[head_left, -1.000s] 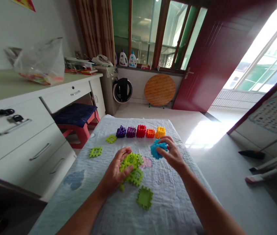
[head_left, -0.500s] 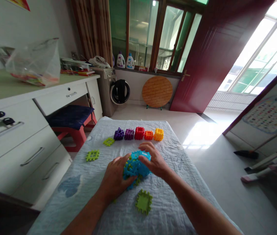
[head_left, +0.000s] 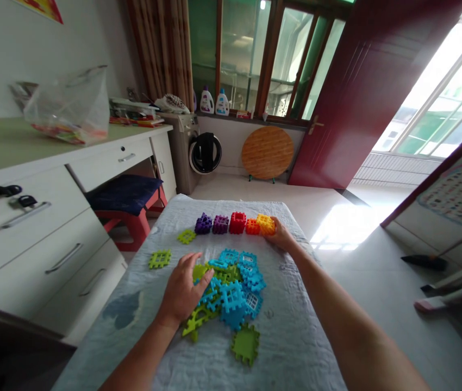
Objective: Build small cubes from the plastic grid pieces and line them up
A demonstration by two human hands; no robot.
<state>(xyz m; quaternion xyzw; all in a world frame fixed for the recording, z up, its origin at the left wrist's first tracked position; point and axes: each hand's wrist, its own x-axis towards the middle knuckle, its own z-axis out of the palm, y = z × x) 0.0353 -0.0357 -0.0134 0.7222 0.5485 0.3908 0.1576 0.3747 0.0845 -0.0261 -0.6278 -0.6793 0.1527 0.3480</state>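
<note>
My right hand (head_left: 281, 235) is at the far side of the cloth-covered table, its fingers bent round the right side of a yellow cube (head_left: 265, 224). That cube touches an orange cube (head_left: 253, 226). Left of these stand a red cube (head_left: 238, 222), a purple cube (head_left: 220, 224) and a dark violet cube (head_left: 204, 223), all in one row. My left hand (head_left: 182, 289) rests with fingers apart at the left edge of a loose pile of interlocking plastic panels, some blue (head_left: 232, 295) and some green (head_left: 198, 319). Part of the pile is hidden under that hand.
Single green panels lie apart on the cloth: one near me (head_left: 245, 344), two at the left (head_left: 160, 259). Left of the table are a red stool (head_left: 133, 228) and a white desk (head_left: 31, 222). A washing machine (head_left: 182, 144) stands behind.
My right hand has left the blue panels and moved forward to the yellow cube, which now sits against the orange one. The gathered blue and green panels have spread into a loose pile.
</note>
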